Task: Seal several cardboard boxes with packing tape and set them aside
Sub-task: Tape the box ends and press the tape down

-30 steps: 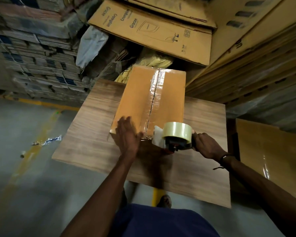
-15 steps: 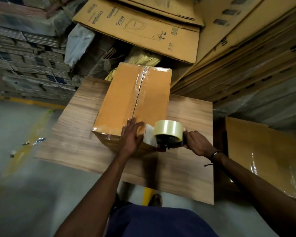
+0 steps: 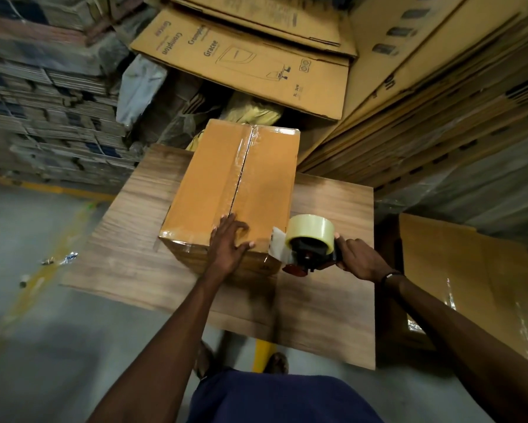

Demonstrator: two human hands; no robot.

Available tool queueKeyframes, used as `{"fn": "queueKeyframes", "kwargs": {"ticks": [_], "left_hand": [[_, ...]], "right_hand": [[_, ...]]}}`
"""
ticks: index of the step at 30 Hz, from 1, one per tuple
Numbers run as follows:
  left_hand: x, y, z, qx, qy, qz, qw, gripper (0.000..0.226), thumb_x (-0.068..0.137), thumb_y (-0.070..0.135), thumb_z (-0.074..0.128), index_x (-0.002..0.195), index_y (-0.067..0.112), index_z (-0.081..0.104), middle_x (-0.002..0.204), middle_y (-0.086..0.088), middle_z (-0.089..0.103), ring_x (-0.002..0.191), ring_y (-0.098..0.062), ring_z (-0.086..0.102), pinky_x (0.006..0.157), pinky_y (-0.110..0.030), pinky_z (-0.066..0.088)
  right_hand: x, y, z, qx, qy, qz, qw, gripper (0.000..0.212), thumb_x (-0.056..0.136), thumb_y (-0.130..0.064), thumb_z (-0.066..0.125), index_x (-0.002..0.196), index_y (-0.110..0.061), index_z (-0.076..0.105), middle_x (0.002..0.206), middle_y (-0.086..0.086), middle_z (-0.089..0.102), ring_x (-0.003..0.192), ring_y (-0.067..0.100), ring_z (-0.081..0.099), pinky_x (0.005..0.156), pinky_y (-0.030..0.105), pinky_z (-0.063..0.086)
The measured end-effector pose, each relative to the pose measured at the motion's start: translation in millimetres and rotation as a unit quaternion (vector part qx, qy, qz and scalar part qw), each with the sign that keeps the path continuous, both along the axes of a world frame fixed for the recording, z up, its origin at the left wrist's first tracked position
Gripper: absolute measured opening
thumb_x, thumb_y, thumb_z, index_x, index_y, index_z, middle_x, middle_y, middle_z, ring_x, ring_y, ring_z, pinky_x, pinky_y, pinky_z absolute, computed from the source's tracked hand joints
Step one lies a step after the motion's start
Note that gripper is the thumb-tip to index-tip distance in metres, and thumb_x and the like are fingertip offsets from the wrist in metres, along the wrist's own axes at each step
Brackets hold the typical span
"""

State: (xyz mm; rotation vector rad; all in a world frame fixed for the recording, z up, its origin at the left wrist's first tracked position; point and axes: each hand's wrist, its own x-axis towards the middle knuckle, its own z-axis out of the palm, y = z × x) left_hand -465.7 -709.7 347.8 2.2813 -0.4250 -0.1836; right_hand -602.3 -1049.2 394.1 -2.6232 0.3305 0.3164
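Taped brown cardboard box (image 3: pixel 235 190) on the wooden counter (image 3: pixel 327 288).
Left hand (image 3: pixel 227 247) flat, fingers spread, on its near edge; right hand (image 3: pixel 355 259) grips the black tape dispenser (image 3: pixel 310 244) beside it, handle hidden.

A flattened brown cardboard carton (image 3: pixel 244 62) beyond the table's far edge reads "Crompton" (twice) and "Gracee"; its smaller print is illegible.

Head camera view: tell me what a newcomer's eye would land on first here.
The orange-brown cardboard box stands out first, in the middle of the wooden table, with clear tape along its centre seam. The left hand presses flat on the box's near edge. Just right of it, the right hand grips a tape dispenser at the box's near right corner.
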Motion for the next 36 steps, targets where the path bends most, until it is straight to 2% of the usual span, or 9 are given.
{"fn": "queueKeyframes", "kwargs": {"ticks": [9,15,17,20,23,26,29,33,36], "left_hand": [[-2.2,-0.3,10.4,0.009,0.011,0.005,1.0,0.04,0.083,0.036,0.084,0.117,0.028,0.064,0.165,-0.003,0.037,0.156,-0.027,0.021,0.122,-0.053,0.016],[-8.7,-19.3,32.9,0.046,-0.043,0.03,0.998,0.029,0.082,0.022,0.085,0.106,0.02,0.07,0.123,-0.006,0.063,0.116,-0.027,0.059,0.097,-0.037,0.05],[-16.9,-37.2,50.8,0.034,0.033,0.008,0.999,0.027,0.096,0.043,0.068,0.102,0.017,0.072,0.105,-0.005,0.071,0.1,-0.026,0.067,0.086,-0.037,0.053],[-17.8,-66.4,75.9,0.028,0.25,0.001,0.968,0.092,0.075,0.095,0.037,0.095,0.014,0.076,0.095,-0.008,0.076,0.09,-0.028,0.071,0.09,-0.039,0.055],[-6.0,-86.1,88.0,0.003,0.365,-0.018,0.931,0.131,0.046,0.112,0.042,0.125,0.011,0.069,0.12,-0.017,0.069,0.103,-0.032,0.066,0.094,-0.043,0.053],[-2.4,-96.6,91.5,-0.01,0.418,-0.089,0.904,0.134,0.049,0.107,0.053,0.155,0.027,0.044,0.149,-0.016,0.052,0.123,-0.034,0.057,0.108,-0.052,0.048],[6.0,-103.9,84.7,-0.012,0.403,-0.059,0.913,0.132,0.046,0.107,0.056,0.149,0.025,0.052,0.14,-0.015,0.059,0.115,-0.033,0.061,0.102,-0.049,0.053],[7.4,-105.4,75.4,-0.046,0.42,-0.015,0.906,0.126,0.048,0.105,0.058,0.138,0.017,0.063,0.132,-0.013,0.065,0.11,-0.033,0.065,0.096,-0.047,0.056],[-0.1,-107.9,73.3,-0.021,0.381,-0.03,0.924,0.101,0.071,0.096,0.051,0.128,0.013,0.067,0.119,-0.015,0.069,0.091,-0.027,0.068,0.079,-0.038,0.057]], "right_hand": [[-13.1,-13.2,13.8,0.024,0.027,-0.064,0.997,0.041,0.111,-0.029,0.038,0.137,-0.001,0.055,0.1,0.022,0.066,0.094,0.04,0.06,0.083,0.051,0.05],[-3.9,0.4,14.8,-0.055,0.055,-0.002,0.997,0.067,0.108,-0.055,0.018,0.119,-0.013,0.069,0.068,-0.01,0.053,0.066,0.012,0.048,0.067,0.038,0.041],[-0.8,0.7,11.9,-0.07,0.054,0.014,0.996,0.093,0.097,-0.072,0.001,0.117,-0.014,0.071,0.065,-0.011,0.05,0.061,0.006,0.044,0.064,0.035,0.035],[2.6,-1.5,11.8,-0.072,0.044,0.036,0.996,0.12,0.077,-0.088,-0.02,0.108,-0.017,0.071,0.065,-0.008,0.052,0.061,0.007,0.044,0.066,0.037,0.036],[9.3,1.4,18.6,-0.083,0.071,0.041,0.993,0.089,0.1,-0.069,0.0,0.103,-0.016,0.072,0.068,-0.007,0.058,0.062,0.006,0.047,0.07,0.036,0.04],[16.9,3.0,21.5,-0.068,0.093,0.039,0.993,0.076,0.106,-0.06,0.008,0.104,-0.018,0.071,0.07,-0.007,0.062,0.066,0.009,0.054,0.077,0.039,0.049],[23.9,4.2,22.5,-0.058,0.098,0.029,0.993,0.064,0.11,-0.051,0.014,0.114,-0.015,0.067,0.07,-0.009,0.062,0.066,0.006,0.052,0.078,0.035,0.044],[20.2,10.8,25.2,-0.05,0.055,0.009,0.997,0.06,0.111,-0.052,0.016,0.082,-0.022,0.06,0.076,0.003,0.073,0.077,0.023,0.066,0.085,0.042,0.053],[21.0,7.7,30.6,-0.117,0.063,0.017,0.991,0.062,0.111,-0.051,0.017,0.102,-0.011,0.064,0.1,0.017,0.071,0.093,0.035,0.065,0.078,0.04,0.049]]}}
